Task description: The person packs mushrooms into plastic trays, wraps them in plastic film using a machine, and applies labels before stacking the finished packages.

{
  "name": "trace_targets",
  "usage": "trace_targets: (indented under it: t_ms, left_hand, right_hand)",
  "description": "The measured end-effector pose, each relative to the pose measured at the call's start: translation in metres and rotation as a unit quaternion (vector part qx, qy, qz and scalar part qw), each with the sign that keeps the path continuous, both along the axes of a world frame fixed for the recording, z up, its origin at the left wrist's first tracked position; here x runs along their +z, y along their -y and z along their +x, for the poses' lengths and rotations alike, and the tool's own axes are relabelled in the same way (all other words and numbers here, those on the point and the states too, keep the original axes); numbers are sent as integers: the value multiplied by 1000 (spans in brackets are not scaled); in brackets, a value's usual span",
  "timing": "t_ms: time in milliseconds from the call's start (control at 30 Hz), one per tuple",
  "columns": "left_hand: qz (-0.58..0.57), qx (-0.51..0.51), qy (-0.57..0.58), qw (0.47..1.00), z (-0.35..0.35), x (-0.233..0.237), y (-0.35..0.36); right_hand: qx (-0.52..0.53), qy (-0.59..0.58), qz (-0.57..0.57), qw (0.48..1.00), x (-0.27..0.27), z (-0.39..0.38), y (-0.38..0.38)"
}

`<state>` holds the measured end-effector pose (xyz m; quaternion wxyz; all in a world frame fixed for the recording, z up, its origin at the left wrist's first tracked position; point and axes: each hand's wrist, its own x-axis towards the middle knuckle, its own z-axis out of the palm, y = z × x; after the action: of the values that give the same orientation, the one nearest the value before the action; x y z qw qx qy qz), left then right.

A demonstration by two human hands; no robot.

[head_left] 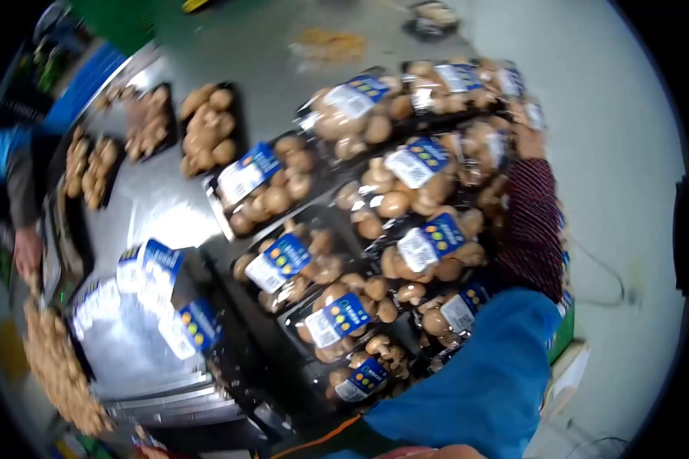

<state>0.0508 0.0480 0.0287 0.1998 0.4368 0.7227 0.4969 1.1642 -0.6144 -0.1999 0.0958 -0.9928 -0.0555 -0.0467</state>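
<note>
My right arm, in a blue sleeve with a dark striped cuff, stretches along the right side of the table. At its far end my right hand is closed on the outer end of a film-wrapped mushroom pack; its fingers are blurred and partly hidden. Close beside it lie another wrapped mushroom pack and a labelled pack. Several more packs of brown mushrooms on black trays, such as this one, stand in rows left of my forearm, with blue-and-white labels. My left hand is out of view.
Unwrapped mushroom trays stand at the left on the metal table. Loose labels lie lower left, near a heap of mushrooms. A co-worker's hand is at the far left. A small dark wrapped pack sits at the back.
</note>
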Motion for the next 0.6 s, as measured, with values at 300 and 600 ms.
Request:
trace_targets:
  t_ms: [300,600]
  left_hand:
    - [-14,-42,40,998,-60,-37,95]
    - [89,-420,-348,833,192,-29,-64]
  right_hand:
    - [199,158,173,951,35,-24,-42]
    - [546,-126,261,786,235,-496,-387]
